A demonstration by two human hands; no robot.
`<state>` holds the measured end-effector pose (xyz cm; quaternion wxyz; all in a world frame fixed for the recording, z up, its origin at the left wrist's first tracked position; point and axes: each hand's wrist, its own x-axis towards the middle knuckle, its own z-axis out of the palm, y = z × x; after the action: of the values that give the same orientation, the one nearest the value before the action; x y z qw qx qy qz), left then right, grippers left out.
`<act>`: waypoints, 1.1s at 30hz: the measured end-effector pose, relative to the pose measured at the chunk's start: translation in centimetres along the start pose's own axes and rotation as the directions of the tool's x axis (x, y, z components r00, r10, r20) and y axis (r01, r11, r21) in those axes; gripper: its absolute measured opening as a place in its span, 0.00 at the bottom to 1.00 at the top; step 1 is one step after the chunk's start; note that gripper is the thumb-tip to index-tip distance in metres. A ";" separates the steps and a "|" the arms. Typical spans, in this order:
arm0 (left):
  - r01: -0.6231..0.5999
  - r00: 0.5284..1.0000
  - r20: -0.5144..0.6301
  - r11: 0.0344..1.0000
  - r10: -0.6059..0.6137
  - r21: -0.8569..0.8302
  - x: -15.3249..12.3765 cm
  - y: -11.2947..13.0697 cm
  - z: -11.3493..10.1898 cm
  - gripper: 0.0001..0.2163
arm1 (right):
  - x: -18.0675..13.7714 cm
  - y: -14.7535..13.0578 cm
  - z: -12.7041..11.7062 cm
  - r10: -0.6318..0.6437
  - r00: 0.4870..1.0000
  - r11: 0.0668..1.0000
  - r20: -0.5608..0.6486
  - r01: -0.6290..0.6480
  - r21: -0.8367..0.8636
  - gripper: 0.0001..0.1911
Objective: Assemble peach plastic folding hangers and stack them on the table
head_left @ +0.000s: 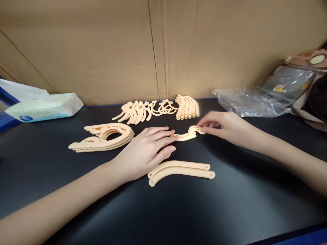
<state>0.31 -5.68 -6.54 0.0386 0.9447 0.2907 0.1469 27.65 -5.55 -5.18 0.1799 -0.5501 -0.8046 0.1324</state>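
Note:
A curved beige plastic hanger part [187,137], S-shaped with a hooked end, lies on the dark table between my hands. My right hand [217,124] pinches its right end between thumb and fingers. My left hand [145,151] lies palm down with its fingers stretched out, the fingertips over the part's left end. Just below the left fingers, two beige hanger arms [181,170] with holes at their ends lie side by side. Left of my left hand is a stack of folded beige hangers [102,144].
Along the back lie a row of beige hook pieces [136,111], some ring-shaped pieces [163,108] and several more arms [187,107]. A tissue pack [48,107] is at far left. At right are a clear plastic bag [250,102] and a transparent bottle [286,81]. Cardboard [109,51] stands behind.

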 end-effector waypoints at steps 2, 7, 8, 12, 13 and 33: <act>0.006 1.000 0.014 1.000 -0.006 -0.016 0.0 0.0 0.0 0.18 | 0.0 0.0 0.0 -0.004 1.000 1.000 0.001 0.004 -0.004 0.11; 0.015 0.999 0.034 1.000 -0.014 -0.023 -0.1 -0.1 0.1 0.18 | 0.0 -0.1 0.1 -0.007 1.000 1.000 -0.006 0.007 -0.021 0.11; 0.017 0.999 0.032 1.000 -0.017 -0.023 -0.1 -0.1 0.1 0.18 | 0.0 -0.2 0.1 -0.005 1.000 1.000 -0.007 0.005 -0.022 0.11; 0.011 1.000 0.027 1.000 -0.011 -0.017 -0.1 0.0 0.0 0.18 | 0.0 -0.4 0.1 0.006 1.000 1.000 -0.002 -0.006 -0.023 0.11; 0.007 1.000 0.024 1.000 -0.007 -0.014 -0.1 0.0 0.0 0.18 | 0.0 -0.4 0.1 0.006 1.000 1.000 0.000 -0.006 -0.024 0.11; -0.002 1.000 -0.003 1.000 0.002 -0.021 0.0 -0.1 0.2 0.17 | -0.1 0.0 0.1 -0.032 0.999 0.998 -0.007 0.032 -0.057 0.11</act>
<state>0.36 -5.61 -6.73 0.0481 0.9444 0.2880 0.1512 27.66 -5.63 -5.25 0.1694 -0.5426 -0.8160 0.1046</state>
